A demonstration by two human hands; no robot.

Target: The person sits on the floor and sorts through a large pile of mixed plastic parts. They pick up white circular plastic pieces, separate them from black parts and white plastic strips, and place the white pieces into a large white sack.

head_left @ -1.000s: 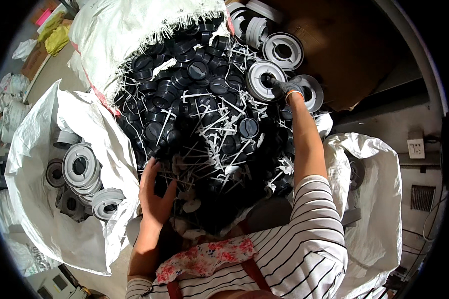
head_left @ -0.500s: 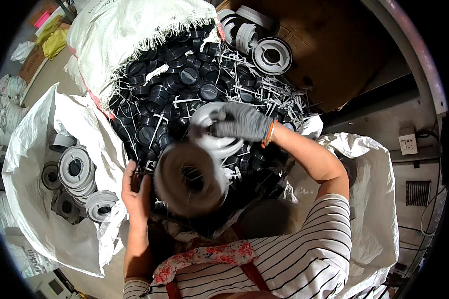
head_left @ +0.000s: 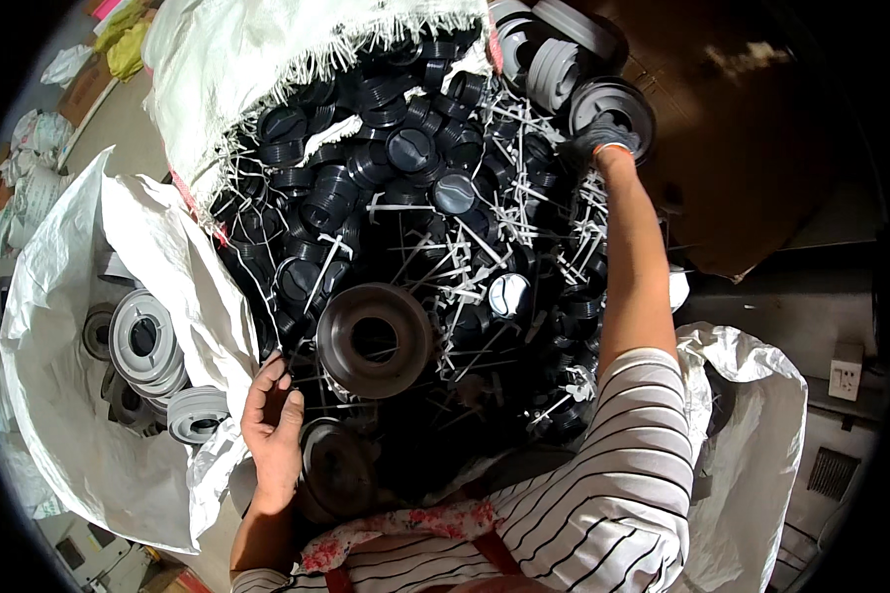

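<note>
Touching grey ring (head_left: 613,97) — right hand (head_left: 603,136), left hand (head_left: 272,430) beside sack (head_left: 158,227)

No words, numbers, labels or signs are readable. Pale bundles (head_left: 35,203), left of the open white sack's (head_left: 44,336) upper rim, seem to carry faint greenish marks, too small and blurred to make out.

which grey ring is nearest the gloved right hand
The grey ring at the upper right, closest to the person in that cluster. The gloved right hand overlaps its lower part; no glove covers any other ring.
</note>
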